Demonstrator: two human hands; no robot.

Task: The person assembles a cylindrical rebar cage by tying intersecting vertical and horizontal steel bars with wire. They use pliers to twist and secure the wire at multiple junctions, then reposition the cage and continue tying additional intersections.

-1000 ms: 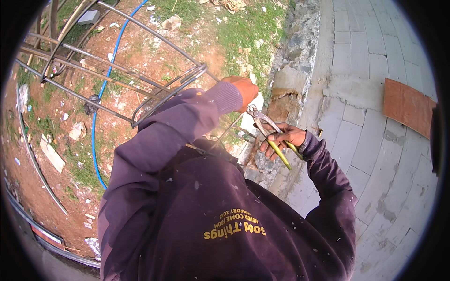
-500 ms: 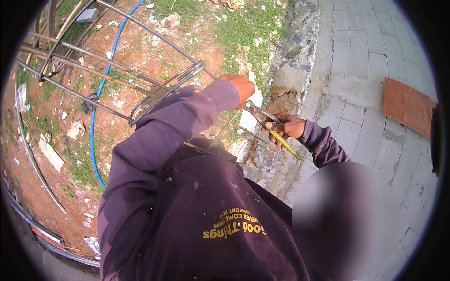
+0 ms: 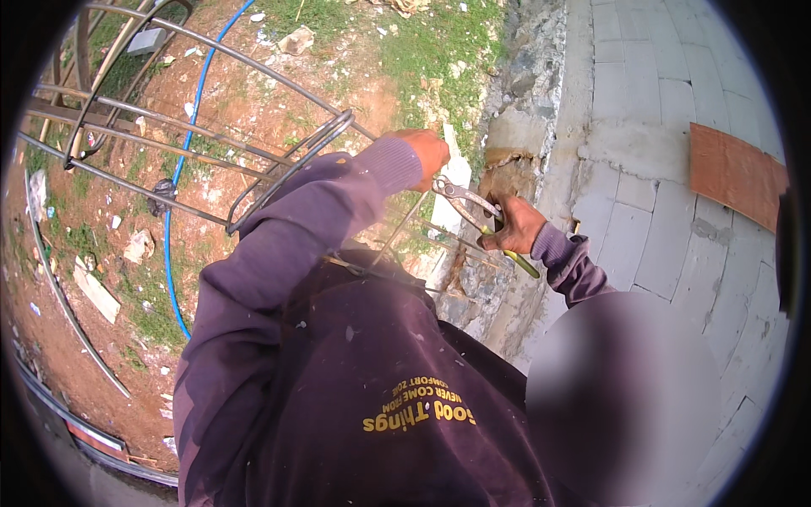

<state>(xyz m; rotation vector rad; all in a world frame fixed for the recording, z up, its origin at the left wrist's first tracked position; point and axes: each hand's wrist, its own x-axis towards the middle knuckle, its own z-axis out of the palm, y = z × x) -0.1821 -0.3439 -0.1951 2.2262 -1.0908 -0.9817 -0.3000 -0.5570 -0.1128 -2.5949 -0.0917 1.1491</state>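
Observation:
My right hand (image 3: pixel 525 225) is closed around the handles of a pair of pincers (image 3: pixel 463 193) with yellow-green grips. The metal jaws point left, at the top of a thin steel rod (image 3: pixel 395 233) slanting down toward my shirt. My left hand (image 3: pixel 429 158) is closed just above the jaws, its fingers mostly hidden from view; whatever it grips does not show. Beside my left wrist is the end of a steel rebar cage (image 3: pixel 335 127), with bent stirrups around long bars. My left forearm crosses in front of the cage's lower corner.
A blue hose (image 3: pixel 175 186) runs over littered soil and grass at left. A broken concrete edge (image 3: pixel 532 93) separates the ground from grey paving (image 3: pixel 655 220), where a reddish-brown board (image 3: pixel 733 176) lies. A bent bar (image 3: pixel 72 313) lies at far left.
My right hand has turned, showing more of its back, and the pincers have rotated with it. Both hands sit slightly farther left; the left hand stays closed.

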